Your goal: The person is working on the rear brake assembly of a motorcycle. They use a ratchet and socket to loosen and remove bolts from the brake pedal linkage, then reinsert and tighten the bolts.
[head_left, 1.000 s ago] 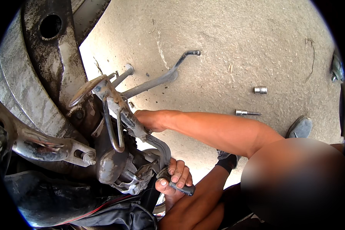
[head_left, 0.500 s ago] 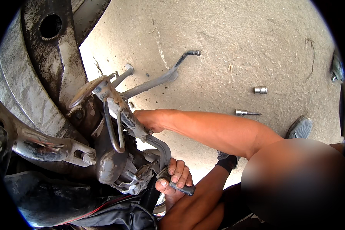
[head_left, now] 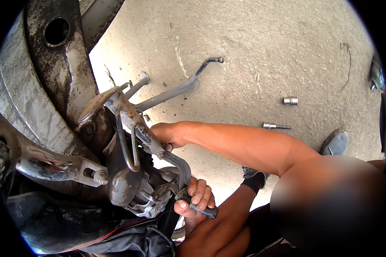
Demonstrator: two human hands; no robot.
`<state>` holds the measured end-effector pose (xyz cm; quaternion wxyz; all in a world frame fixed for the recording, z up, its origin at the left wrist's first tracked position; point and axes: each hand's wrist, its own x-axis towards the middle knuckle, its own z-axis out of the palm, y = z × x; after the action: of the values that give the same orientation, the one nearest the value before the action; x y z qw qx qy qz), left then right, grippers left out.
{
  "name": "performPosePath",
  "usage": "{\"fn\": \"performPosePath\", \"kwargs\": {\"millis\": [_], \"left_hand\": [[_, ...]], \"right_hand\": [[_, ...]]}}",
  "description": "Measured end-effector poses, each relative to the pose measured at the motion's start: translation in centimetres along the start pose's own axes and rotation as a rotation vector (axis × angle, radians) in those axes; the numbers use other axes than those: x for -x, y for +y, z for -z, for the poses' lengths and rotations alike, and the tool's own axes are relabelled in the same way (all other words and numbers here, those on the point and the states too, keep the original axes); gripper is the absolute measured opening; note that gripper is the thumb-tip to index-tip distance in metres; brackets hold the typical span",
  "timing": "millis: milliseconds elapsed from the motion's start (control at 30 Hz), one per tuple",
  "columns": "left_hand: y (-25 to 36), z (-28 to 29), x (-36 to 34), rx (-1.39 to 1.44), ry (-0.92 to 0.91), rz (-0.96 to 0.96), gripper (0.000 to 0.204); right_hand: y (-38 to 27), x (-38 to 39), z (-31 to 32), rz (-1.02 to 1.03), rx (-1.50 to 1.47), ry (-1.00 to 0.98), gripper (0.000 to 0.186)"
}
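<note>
At the lower middle, my left hand [head_left: 196, 198] is wrapped round the dark peg end of a curved metal lever [head_left: 180, 165] on a motorcycle; its thumb and fingertips show. My right hand [head_left: 167, 133] is curled in behind a worn metal bracket [head_left: 137, 122] with a bent wire loop. Most of its fingers are hidden there, so what they grip cannot be made out. Two stand legs [head_left: 169, 94] stick out from the machine beyond the right hand.
A chrome socket [head_left: 291, 101] and a bit socket [head_left: 277, 126] lie on the rough concrete floor [head_left: 266, 43]. The dirty motorcycle body [head_left: 38, 124] fills the left side. A grey shoe [head_left: 336, 142] stands on the right, above a blurred patch.
My right hand has shifted very slightly behind the bracket, and a bit more of a digit shows at its lower edge. The left hand keeps its grip in the same place.
</note>
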<state>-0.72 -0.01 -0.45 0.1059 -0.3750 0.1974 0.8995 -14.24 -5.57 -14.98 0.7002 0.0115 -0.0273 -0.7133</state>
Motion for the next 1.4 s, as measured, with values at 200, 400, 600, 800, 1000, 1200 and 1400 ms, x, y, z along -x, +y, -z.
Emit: {"fn": "performPosePath", "kwargs": {"millis": [200, 400, 600, 800, 1000, 1200, 1400], "left_hand": [[0.0, 0.0, -0.1, 0.006, -0.013, 0.009, 0.028], [0.0, -0.1, 0.0, 0.001, 0.004, -0.003, 0.028], [0.0, -0.4, 0.0, -0.005, 0.009, 0.002, 0.028], [0.0, 0.1, -0.1, 0.007, 0.013, 0.007, 0.029], [-0.1, -0.2, 0.3, 0.004, 0.027, -0.019, 0.029], [-0.2, -0.5, 0.2, -0.002, 0.031, -0.016, 0.029], [-0.2, -0.1, 0.0, -0.003, 0.025, -0.011, 0.029]], "right_hand": [[0.4, -0.8, 0.4, 0.009, -0.032, -0.010, 0.017], [0.1, -0.5, -0.5, -0.043, -0.126, 0.029, 0.018], [0.8, -1.5, 0.4, -0.124, -0.256, -0.083, 0.019], [1.5, -1.5, 0.6, 0.079, -0.213, 0.081, 0.012], [0.0, 0.1, -0.1, 0.145, -0.009, 0.175, 0.010], [0.3, -0.2, 0.1, 0.179, 0.044, 0.142, 0.014], [0.2, -0.4, 0.4, 0.197, 0.162, 0.091, 0.016]]}}
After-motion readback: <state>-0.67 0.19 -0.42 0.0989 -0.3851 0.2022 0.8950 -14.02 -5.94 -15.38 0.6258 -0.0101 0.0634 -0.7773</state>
